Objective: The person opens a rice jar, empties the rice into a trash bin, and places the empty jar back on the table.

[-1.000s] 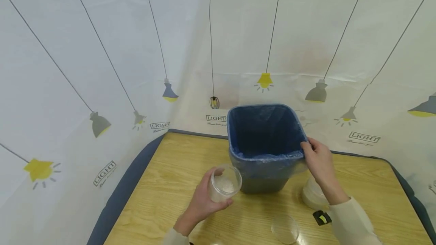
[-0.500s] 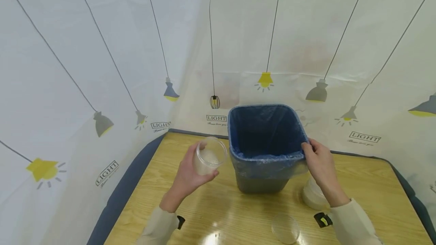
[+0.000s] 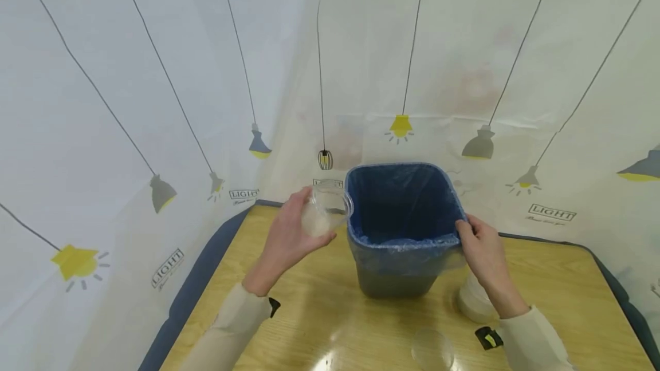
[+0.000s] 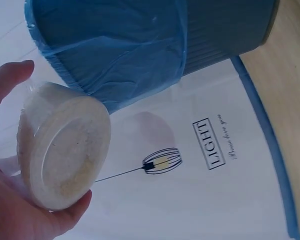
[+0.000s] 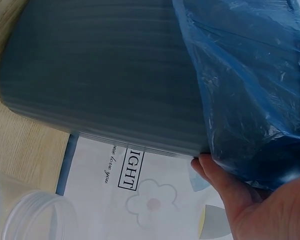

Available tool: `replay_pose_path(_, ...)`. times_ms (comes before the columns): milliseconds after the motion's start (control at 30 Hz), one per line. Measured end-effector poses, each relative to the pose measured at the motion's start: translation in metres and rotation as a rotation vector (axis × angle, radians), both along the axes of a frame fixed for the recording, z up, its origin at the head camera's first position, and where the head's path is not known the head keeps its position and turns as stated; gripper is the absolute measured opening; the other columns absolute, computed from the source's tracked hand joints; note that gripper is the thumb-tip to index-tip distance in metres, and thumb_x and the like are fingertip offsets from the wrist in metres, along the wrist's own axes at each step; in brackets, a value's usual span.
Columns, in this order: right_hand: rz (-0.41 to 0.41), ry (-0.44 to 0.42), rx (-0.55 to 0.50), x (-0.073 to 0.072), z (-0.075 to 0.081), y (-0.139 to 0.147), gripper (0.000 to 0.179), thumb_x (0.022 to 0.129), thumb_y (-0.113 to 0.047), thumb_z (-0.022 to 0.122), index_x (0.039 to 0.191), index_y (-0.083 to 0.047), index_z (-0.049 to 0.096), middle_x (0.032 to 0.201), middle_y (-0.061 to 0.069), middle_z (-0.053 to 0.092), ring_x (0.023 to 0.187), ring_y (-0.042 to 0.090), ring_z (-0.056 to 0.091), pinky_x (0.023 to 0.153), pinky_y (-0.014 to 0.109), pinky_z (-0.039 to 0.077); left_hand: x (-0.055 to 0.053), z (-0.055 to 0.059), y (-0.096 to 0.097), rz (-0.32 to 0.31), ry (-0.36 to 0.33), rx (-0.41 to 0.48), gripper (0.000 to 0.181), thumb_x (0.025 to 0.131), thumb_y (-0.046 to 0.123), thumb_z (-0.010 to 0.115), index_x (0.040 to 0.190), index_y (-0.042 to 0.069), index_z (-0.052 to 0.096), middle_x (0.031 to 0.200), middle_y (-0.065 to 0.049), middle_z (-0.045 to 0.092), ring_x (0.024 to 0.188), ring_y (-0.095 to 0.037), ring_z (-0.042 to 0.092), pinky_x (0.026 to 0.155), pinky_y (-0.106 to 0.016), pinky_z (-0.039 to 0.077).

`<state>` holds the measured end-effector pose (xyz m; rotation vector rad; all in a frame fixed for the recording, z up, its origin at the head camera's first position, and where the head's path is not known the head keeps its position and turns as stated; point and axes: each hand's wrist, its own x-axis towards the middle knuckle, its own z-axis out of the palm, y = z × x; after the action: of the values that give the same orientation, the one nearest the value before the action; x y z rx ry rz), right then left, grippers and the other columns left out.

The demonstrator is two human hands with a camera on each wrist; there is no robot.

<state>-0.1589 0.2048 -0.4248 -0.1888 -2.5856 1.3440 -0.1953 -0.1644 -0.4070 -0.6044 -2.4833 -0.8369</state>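
Observation:
My left hand [image 3: 289, 239] grips a clear plastic jar [image 3: 321, 210] by its side, fingers and thumb curled round it. The jar is tilted, its mouth close to the left rim of a grey trash can [image 3: 397, 282]. Pale, fine-grained contents show through its base [image 4: 70, 155] in the left wrist view. A blue plastic bag [image 3: 407, 256] lines the can and folds down over the rim. At the can's right front corner, my right hand [image 3: 484, 253] pinches the rim and bag; some of its fingers are hidden behind the bag in the right wrist view.
A second clear jar [image 3: 473, 302] with pale contents stands right of the can, partly behind my right forearm. A clear round lid [image 3: 432, 349] lies on the wooden table [image 3: 309, 325] in front. A white sheet printed with lamps [image 3: 371, 62] hangs behind the table.
My left hand has moved the jar left and up, away from in front of the can, then tipped it rightward to the can's left rim. My right hand has stayed on the rim.

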Motion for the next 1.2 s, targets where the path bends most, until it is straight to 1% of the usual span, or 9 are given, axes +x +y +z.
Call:
replay_pose_path(200,-0.006,0.012,0.006,0.003,-0.003,0.001,0.048,0.109,-0.027,0.041,0.139,0.005,0.061,0.128,0.026,0.067,0.114,0.035,0.061,0.09,0.041,0.046,-0.009,0.016,0.007,-0.036,0.045,-0.102,0.094,0.072,0.041,0.09,0.147,0.005,0.046,0.124,-0.014,0.063,0.097,-0.029,0.06,0.073,-0.045,0.053)
replay_pose_path(367,0.003,0.02,0.012,0.002,-0.003,0.001,0.047,0.109,-0.027,0.041,0.138,0.004,0.062,0.126,0.026,0.067,0.113,0.034,0.061,0.09,0.043,0.046,-0.016,0.023,0.01,-0.044,0.096,-0.202,0.096,0.071,0.042,0.092,0.146,0.006,0.046,0.122,-0.016,0.064,0.097,-0.032,0.062,0.076,-0.048,0.054)
replay_pose_path(533,0.017,0.024,0.029,0.001,-0.002,0.0,0.047,0.109,-0.028,0.041,0.138,0.003,0.062,0.124,0.024,0.068,0.109,0.033,0.061,0.087,0.043,0.046,-0.021,0.029,0.011,-0.047,0.139,-0.291,0.097,0.07,0.043,0.093,0.147,0.005,0.047,0.128,-0.016,0.063,0.103,-0.034,0.064,0.079,-0.05,0.055)
replay_pose_path(700,0.023,0.041,0.055,0.001,-0.001,0.001,0.047,0.109,-0.028,0.04,0.136,0.003,0.063,0.116,0.022,0.069,0.097,0.03,0.06,0.08,0.04,0.046,-0.025,0.035,0.013,-0.052,0.151,-0.334,0.096,0.069,0.042,0.094,0.147,0.007,0.049,0.131,-0.016,0.062,0.111,-0.035,0.063,0.086,-0.052,0.054)
replay_pose_path(767,0.023,0.048,0.057,0.001,0.0,0.001,0.045,0.11,-0.029,0.04,0.127,0.002,0.068,0.103,0.021,0.069,0.089,0.029,0.058,0.075,0.038,0.045,-0.026,0.038,0.014,-0.051,0.149,-0.354,0.096,0.07,0.04,0.095,0.147,0.008,0.048,0.133,-0.015,0.061,0.114,-0.035,0.062,0.089,-0.053,0.053)
replay_pose_path(833,0.022,0.061,0.058,0.001,0.0,0.001,0.044,0.11,-0.031,0.04,0.109,0.001,0.069,0.086,0.017,0.063,0.078,0.027,0.054,0.068,0.036,0.042,-0.026,0.039,0.016,-0.051,0.155,-0.377,0.097,0.07,0.04,0.095,0.148,0.008,0.047,0.134,-0.016,0.061,0.116,-0.036,0.061,0.093,-0.054,0.052)
replay_pose_path(933,0.028,0.079,0.058,0.0,0.0,0.001,0.045,0.111,-0.035,0.038,0.084,-0.004,0.056,0.069,0.006,0.044,0.063,0.023,0.042,0.059,0.034,0.034,-0.027,0.041,0.018,-0.052,0.174,-0.416,0.098,0.07,0.041,0.095,0.148,0.007,0.047,0.135,-0.016,0.06,0.119,-0.037,0.06,0.096,-0.055,0.051)
replay_pose_path(1000,0.036,0.086,0.059,0.0,0.0,0.001,0.044,0.112,-0.036,0.038,0.08,-0.007,0.05,0.066,0.003,0.039,0.06,0.021,0.039,0.057,0.033,0.032,-0.029,0.043,0.019,-0.055,0.187,-0.445,0.097,0.07,0.041,0.095,0.148,0.007,0.048,0.137,-0.016,0.061,0.121,-0.038,0.06,0.097,-0.055,0.05)
replay_pose_path(1200,0.055,0.089,0.071,0.002,0.001,0.003,0.043,0.112,-0.033,0.038,0.078,-0.008,0.048,0.066,0.003,0.038,0.061,0.021,0.039,0.059,0.033,0.032,-0.034,0.045,0.026,-0.079,0.231,-0.526,0.093,0.073,0.042,0.093,0.147,0.008,0.049,0.138,-0.015,0.06,0.125,-0.037,0.058,0.102,-0.054,0.047)
